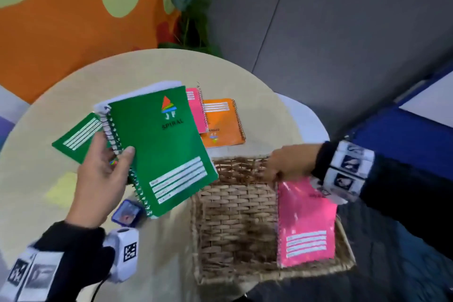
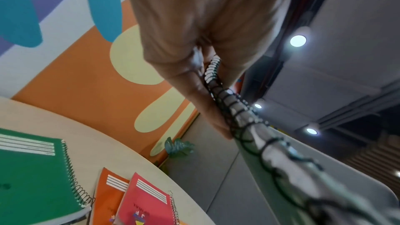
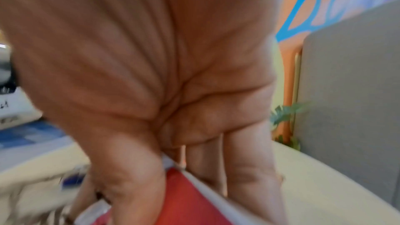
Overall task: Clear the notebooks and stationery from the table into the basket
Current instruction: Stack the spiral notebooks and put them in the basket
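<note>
Fingers of the right hand [image 1: 288, 163] pinch a pink notebook [image 1: 306, 223] standing inside the wicker basket [image 1: 235, 218]. Left hand [image 1: 103, 176] grips a green notebook [image 1: 161, 149] by its spiral above the table [image 1: 36, 179], where green [image 1: 78, 136], pink [image 1: 196, 108] and orange [image 1: 224, 122] notebooks lie.

Green cover with white lined label and a red-blue logo on the held notebook [image 1: 161, 149]. Second green notebook [image 1: 78, 137], same white stripes. Pink notebook [image 1: 306, 223] in the brown woven basket [image 1: 232, 216]. Orange notebook [image 1: 224, 125], pink one [image 1: 196, 110], pale beige table [image 1: 44, 179]. Wall [image 1: 61, 19] orange with pale green blobs; faint yellowish patch [image 1: 61, 190], possibly paper.
</note>
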Demonstrator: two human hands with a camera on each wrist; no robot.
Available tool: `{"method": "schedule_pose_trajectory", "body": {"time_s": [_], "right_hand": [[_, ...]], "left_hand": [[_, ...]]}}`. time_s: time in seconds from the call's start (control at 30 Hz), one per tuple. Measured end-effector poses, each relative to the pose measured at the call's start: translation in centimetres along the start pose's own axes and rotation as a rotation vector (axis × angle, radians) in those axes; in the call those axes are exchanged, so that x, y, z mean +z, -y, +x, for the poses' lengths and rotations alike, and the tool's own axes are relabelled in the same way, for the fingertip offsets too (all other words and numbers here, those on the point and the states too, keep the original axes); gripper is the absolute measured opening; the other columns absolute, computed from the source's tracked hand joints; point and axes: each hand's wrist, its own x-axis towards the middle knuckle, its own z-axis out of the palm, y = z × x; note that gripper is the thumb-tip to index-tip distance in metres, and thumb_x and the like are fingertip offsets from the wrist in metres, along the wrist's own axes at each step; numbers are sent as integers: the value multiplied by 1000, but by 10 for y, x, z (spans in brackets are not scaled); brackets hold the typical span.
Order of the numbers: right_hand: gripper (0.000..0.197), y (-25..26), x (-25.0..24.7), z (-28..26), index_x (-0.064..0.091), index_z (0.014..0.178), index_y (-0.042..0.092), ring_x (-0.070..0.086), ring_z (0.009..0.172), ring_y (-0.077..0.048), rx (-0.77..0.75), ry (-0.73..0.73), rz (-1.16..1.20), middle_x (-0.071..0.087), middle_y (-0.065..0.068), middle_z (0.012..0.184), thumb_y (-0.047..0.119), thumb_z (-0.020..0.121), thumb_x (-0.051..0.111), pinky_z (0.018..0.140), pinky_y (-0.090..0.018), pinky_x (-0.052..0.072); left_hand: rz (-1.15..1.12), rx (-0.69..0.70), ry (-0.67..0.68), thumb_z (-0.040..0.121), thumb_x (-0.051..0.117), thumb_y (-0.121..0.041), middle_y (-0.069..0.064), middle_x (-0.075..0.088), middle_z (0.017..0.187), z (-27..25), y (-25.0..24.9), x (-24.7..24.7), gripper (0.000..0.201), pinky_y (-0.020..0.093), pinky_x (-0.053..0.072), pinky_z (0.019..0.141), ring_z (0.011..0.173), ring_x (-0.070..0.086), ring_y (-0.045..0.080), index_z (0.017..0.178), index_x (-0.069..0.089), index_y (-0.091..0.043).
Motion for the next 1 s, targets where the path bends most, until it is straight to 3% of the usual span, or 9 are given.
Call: {"method": "schedule_pose_trajectory", "body": {"time_s": [0.1,0.2,0.27,0.43,0.5,0.57,0.7,0.87,1.0], "right_hand": [[35,-6,34,41,69,117,19,60,113,-23,19,64,-9,66,-2,125,4,90,53,82,-24,42],[34,-8,52,68,66,122,16,56,121,-27,54,55,38,60,-5,133,6,92,54,96,-31,44],[38,-6,61,76,60,129,13,55,121,-30,81,51,51,59,-9,134,3,93,49,99,-34,44],[71,-25,77,73,42,141,21,54,122,-23,85,-150,258,55,-5,137,25,78,74,103,-39,46],[90,-29,73,51,28,147,22,47,127,-16,0,-298,694,46,-1,142,32,73,78,107,-37,41],[83,-22,67,25,25,148,26,51,127,-16,-155,-409,1185,46,-3,143,24,80,73,102,-32,45],[47,-7,75,-1,48,133,21,67,107,-23,-198,-629,1635,68,-8,122,2,91,56,87,-43,57],[43,-23,117,-22,54,126,9,74,76,-17,-52,-635,1841,69,-16,110,-13,89,48,51,-22,57],[43,-42,178,-18,55,124,4,71,97,-32,136,-499,1855,70,-20,114,-15,86,50,83,-47,58]], "left_hand": [[126,25,134,85,51,-45,1,66,118,-10,2,20,41,47,53,92,104,66,27,118,48,-22],[180,28,195,94,53,-21,-13,65,115,-20,0,40,25,8,50,81,100,64,-6,118,48,-27],[152,10,231,95,51,-13,-20,59,125,-25,-3,50,34,-2,44,83,102,57,-20,125,45,-30],[82,-12,259,96,50,-12,-26,59,127,-31,-2,58,41,22,52,95,108,61,-8,134,43,-26],[69,1,276,94,53,-22,-19,60,129,-30,-4,61,41,38,52,100,115,60,2,133,42,-30],[36,-10,333,88,52,-38,-17,53,137,-28,-11,68,49,47,47,104,124,55,11,136,39,-37],[20,-27,474,85,53,-52,-12,41,150,-22,-22,95,66,47,38,112,136,44,15,143,31,-29],[10,-110,752,90,49,-43,-18,63,124,-19,-40,106,36,22,52,92,114,61,-1,125,45,-40],[421,-62,651,95,48,-39,-8,65,114,12,-11,71,38,26,49,91,101,62,9,131,49,-26]]}}
